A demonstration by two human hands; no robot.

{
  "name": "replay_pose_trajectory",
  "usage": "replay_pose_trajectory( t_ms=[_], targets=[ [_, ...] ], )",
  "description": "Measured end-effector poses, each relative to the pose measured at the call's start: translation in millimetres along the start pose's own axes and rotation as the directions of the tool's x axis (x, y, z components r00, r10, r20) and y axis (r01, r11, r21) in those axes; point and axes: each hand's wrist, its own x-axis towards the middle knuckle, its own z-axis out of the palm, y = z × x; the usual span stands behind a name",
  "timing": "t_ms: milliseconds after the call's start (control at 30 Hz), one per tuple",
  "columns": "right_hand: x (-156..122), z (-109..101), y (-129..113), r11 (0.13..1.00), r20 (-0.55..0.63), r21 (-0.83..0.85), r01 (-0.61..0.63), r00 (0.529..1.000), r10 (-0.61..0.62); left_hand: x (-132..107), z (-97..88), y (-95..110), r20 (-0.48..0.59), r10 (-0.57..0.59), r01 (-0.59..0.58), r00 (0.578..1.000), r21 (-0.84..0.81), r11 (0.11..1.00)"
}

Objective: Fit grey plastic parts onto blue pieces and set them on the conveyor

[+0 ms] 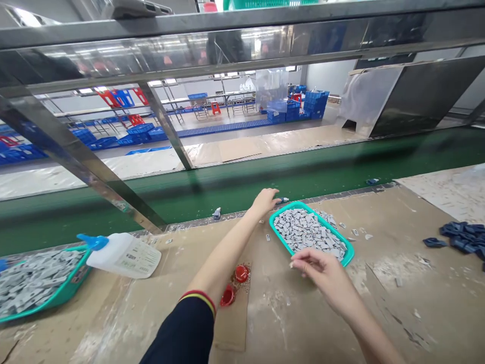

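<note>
Right hand (322, 277): pinching a small grey piece (292, 264), light and stiff; I'd take its edges.
Left hand (264, 201): curled beyond the teal tray (284, 211); grip unclear.

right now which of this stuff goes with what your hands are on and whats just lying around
With the hands: right hand pinching a small pale piece over the teal tray of grey pieces; left hand nearest a small blue-and-white part.

Lying about: white bottle with blue cap, second teal tray, red caps, dark blue pieces.
</note>
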Motion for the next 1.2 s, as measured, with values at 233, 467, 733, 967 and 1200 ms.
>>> replay_pose_trajectory(
  t_ms=[233,467,733,967,1200],
  targets=[
    [-27,18,17,0.975,-0.019,0.209,-0.077,0.996,0.083,-4,-7.2,4,0.003,-0.090,0.089,0.996,-0.137,0.987],
    [-10,49,21,0.970,0.023,0.210,-0.119,0.993,0.117,-164,-79.1,-21,-0.228,-0.357,0.225,0.906,-0.455,0.862],
    [11,90,22,0.986,0.070,0.118,-0.118,0.991,0.110,-338,-77.9,41,-0.318,-0.862,0.051,0.396,-0.929,0.366],
    [18,110,38,0.990,0.034,0.094,-0.101,0.995,0.098,-358,-36.5,70,-0.111,-0.943,-0.005,0.315,-0.993,0.115],
    [20,116,43,0.987,0.058,0.071,-0.145,0.988,0.141,-354,-39.3,81,-0.029,-0.931,-0.006,0.364,-1.000,0.029]
  ],
)
